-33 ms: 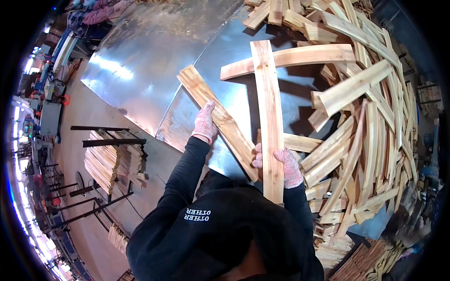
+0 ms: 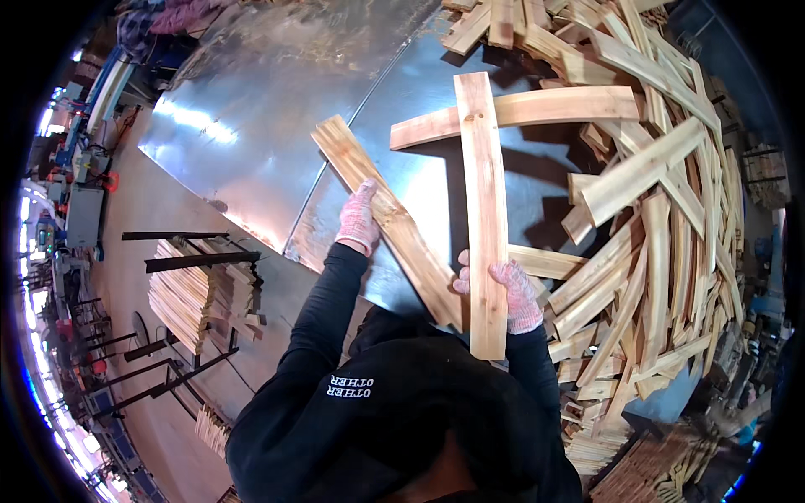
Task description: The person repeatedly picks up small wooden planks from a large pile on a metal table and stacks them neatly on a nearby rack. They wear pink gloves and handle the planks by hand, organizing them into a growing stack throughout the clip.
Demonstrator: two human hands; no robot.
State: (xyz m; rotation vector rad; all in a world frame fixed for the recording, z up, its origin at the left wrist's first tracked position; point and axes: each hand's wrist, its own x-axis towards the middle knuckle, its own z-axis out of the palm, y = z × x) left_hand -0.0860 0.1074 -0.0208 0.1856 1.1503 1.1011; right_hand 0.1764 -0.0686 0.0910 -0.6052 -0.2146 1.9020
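Note:
In a pink-and-white knit glove, my left hand (image 2: 359,220) is closed on the edge of a wooden board (image 2: 394,226), which slants from far left down toward my body. My right hand (image 2: 516,293), gloved alike, grips a second wooden board (image 2: 481,184) near its near end, with fingers on one side and thumb side on the other. That board points away from me and carries a small dark knot near its far end. Behind it a curved wooden board (image 2: 570,106) lies crosswise. Part of another wooden piece (image 2: 545,261) shows beside my right hand.
A shiny metal table (image 2: 268,109) spreads ahead, with a seam across it. On the right rises a large jumbled pile of wooden boards (image 2: 671,251). Left of me, stacked wood strips (image 2: 180,293) rest on a dark metal rack (image 2: 201,261) on the floor. Machines line the far left.
Both hands keep hold of their boards. My left hand and its board have shifted slightly left in the picture; the surroundings have shifted a little too.

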